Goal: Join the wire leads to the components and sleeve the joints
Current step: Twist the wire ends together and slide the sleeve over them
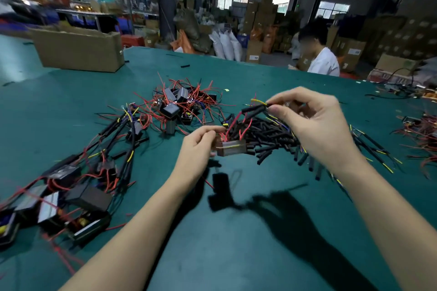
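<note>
Head view, looking down over a green counter [236,231] in a crowded warehouse. Left hand [201,142] raised just above the counter, fingers curled, grip closed on a small brownish block component [233,147] with a yellow stripe along its top edge; red wire leads [233,125] rising from that component toward the other hand. Right hand [314,123] held higher and to the right, thumb and forefinger pinching the end of a black sleeve [254,110], grip closed on it, a yellow wire tip [257,101] poking out just above the pinch. Sleeve tilted, its lower end pointing down-left toward the red leads; too blurred to tell whether a lead already sits inside. Heap of loose black sleeves [274,139] lying on the counter directly beneath and between both hands. Pile of black box components with tangled red leads [182,104] farther back, centre-left. Finished-looking assemblies with sleeved wires and black boxes [78,186] spread along the left edge, near the left forearm. More wired parts [421,130] at the far right edge. Cardboard box [80,51] on the far left of the counter. Seated person in a white top [322,60] beyond the far edge, stacked cartons and sacks behind.
</note>
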